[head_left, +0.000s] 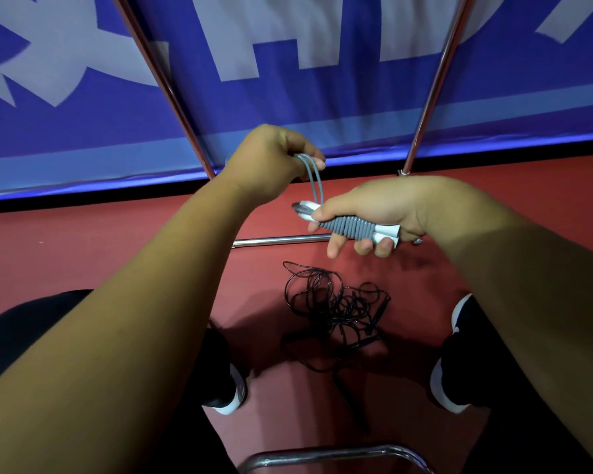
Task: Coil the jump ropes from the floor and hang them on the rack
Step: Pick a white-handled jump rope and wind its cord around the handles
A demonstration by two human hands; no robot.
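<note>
Grips the grey jump rope (pixel 351 228) in the right hand (pixel 374 210), fingers (pixel 336 248) curled under the tight turns wound round its white handles (pixel 387 234). Pinches the one free loop (pixel 315 184) in the left hand (pixel 267 162), thumb and fingertips closed on it, just above and to the left of the wound part. Holds all of this in the air over the red floor (pixel 117 241), in front of the chrome rack (pixel 166 87). Leaves the black jump rope (pixel 336 309) in a tangle on the floor between the shoes (pixel 233 395), not yet coiled.

Likely risks from here:
- Letting the loop go slack before tucking it, and so loosening the outer turns.
- Easing the right-hand grip while reaching up, and so spilling the whole winding back to the floor.
- Hanging by the short loop alone on smooth chrome, with no hook in view on the rack, and so sliding off.
- Stepping into the black tangle underfoot and pulling it tighter.
</note>
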